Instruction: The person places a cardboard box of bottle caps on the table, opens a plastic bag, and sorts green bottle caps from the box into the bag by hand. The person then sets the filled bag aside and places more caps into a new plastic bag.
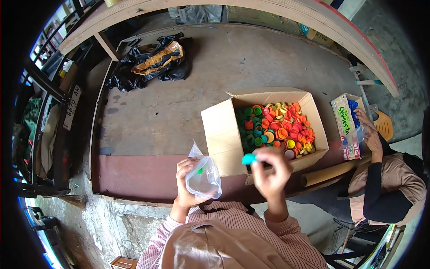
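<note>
A teal plastic cap (248,158) is pinched in the grip of the right hand (273,174), near an open brown cardboard box (219,138) of multicoloured plastic caps (286,127) on the brown table (150,123); the left hand (182,181) clasps a clear plastic bag (206,183) with something green inside.

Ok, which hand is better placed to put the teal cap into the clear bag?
The right, I'd say: the right hand has the teal cap in its grip, beside the carton. The left hand is occupied holding the clear bag.
</note>
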Demonstrator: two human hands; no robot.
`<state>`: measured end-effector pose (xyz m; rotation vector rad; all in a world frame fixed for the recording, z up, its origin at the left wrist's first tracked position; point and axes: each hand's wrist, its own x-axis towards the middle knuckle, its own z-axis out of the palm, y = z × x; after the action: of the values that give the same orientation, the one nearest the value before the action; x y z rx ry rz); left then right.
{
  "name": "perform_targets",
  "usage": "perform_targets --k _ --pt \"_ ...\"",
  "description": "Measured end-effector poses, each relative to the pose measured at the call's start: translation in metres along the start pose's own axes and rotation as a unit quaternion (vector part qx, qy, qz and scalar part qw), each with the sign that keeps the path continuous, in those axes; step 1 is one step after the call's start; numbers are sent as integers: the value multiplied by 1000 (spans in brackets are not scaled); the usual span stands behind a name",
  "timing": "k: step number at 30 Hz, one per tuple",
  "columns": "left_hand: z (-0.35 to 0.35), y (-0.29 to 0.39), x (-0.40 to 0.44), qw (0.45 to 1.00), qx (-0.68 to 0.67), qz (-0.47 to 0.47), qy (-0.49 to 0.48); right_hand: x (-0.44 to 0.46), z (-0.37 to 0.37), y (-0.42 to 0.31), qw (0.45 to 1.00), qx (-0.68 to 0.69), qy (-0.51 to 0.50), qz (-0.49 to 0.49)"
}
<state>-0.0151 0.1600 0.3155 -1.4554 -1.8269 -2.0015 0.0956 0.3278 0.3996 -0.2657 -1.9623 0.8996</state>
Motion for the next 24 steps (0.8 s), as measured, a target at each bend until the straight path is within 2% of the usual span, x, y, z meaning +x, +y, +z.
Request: perform_targets --k 1,3,6,9,11,14,15,16,17,19,23,24 --pt "2 0 0 1000 -4 -3 -1 1 4 -13 994 -17 -24 -102" --pt "6 -1 0 1000 2 6 -3 -4 11 -23 977 -4 -147 -152" --pt "5 0 0 1000 17 -8 -16 -10 27 -30 956 -64 -269 -97" --pt "5 -3 -7 999 2 -45 -21 -3 22 -32 970 -3 -234 -71" --pt "6 -3 -6 999 2 -53 -10 -3 8 -13 982 -32 -181 -38" --pt "4 -4 -7 998 -12 -60 -16 -2 -11 39 976 -139 -94 139" --pt "4 -3 -6 998 -15 -63 -12 -13 -23 70 943 -237 -164 163" --pt "4 -3 -6 998 -16 -62 -13 -23 -29 92 924 -255 -205 199" --pt "5 -4 -6 998 -16 -59 -19 -25 -28 98 924 -256 -203 198" --pt "5 -3 -5 998 -16 -56 -25 -29 -26 105 857 -308 -318 263" --pt "4 -3 -5 998 -9 -62 -29 -44 -14 116 848 -350 -313 244" --pt "3 -3 -6 998 -2 -65 -26 -45 -15 117 866 -316 -293 255"
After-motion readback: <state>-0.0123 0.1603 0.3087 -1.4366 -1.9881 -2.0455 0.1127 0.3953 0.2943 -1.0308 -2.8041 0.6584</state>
